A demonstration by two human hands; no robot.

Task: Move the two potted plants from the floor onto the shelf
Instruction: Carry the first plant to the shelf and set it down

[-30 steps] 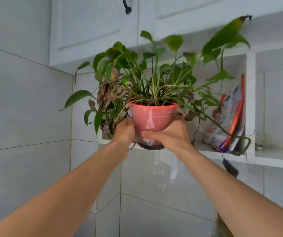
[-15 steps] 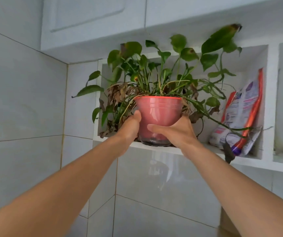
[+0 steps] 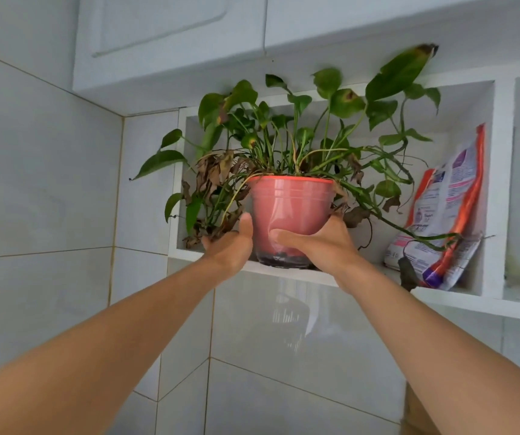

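Observation:
A potted plant in a pink-red plastic pot (image 3: pixel 290 205) with green and dried brown leaves stands at the front edge of the white wall shelf (image 3: pixel 287 273), inside its left niche. My left hand (image 3: pixel 230 246) holds the pot's lower left side, thumb up along the wall of the pot. My right hand (image 3: pixel 318 243) grips the lower right and front, thumb across the pot. The pot's dark base appears to rest on the shelf ledge. No other potted plant shows in the head view.
A white and orange plastic bag (image 3: pixel 444 215) leans in the right part of the same niche, with a plant vine trailing across it. A white divider (image 3: pixel 500 189) separates another niche to the right. Cabinet doors (image 3: pixel 170 29) hang above. Grey tiled walls surround.
The pot has gone up and forward from below the ledge onto the shelf edge. Both hands stay on it, and the leaves now reach into the niche.

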